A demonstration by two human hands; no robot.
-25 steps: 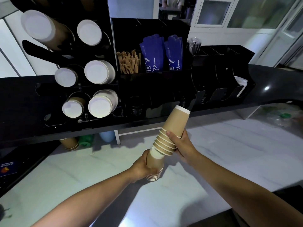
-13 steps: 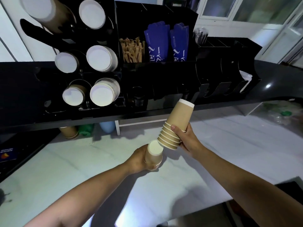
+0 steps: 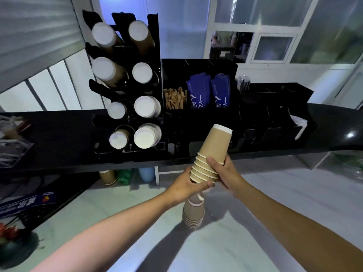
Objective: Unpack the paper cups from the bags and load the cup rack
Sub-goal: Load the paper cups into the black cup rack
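My right hand (image 3: 225, 173) grips a stack of brown paper cups (image 3: 213, 152), held upside down and tilted, white base pointing up at the shelf. My left hand (image 3: 188, 185) is closed around the rim end of that same stack from the left. Directly under my left fingers a second, shorter brown cup stack (image 3: 193, 213) stands blurred over the white counter; I cannot tell whether my hand still touches it. The black cup rack (image 3: 156, 46) rises at upper left, its tubes filled with several rows of cups showing white bases.
A black organiser (image 3: 200, 65) right of the rack holds wooden stirrers (image 3: 174, 99), blue packets (image 3: 208, 93), straws (image 3: 242, 83) and napkins (image 3: 298, 124). All stand on a black shelf (image 3: 59, 134). More cups (image 3: 108, 177) sit beneath it on the marble counter (image 3: 275, 193).
My left hand has come up from the lower stack to the rims of the upper stack. The lower stack now sits below my hand. The view has tilted upward.
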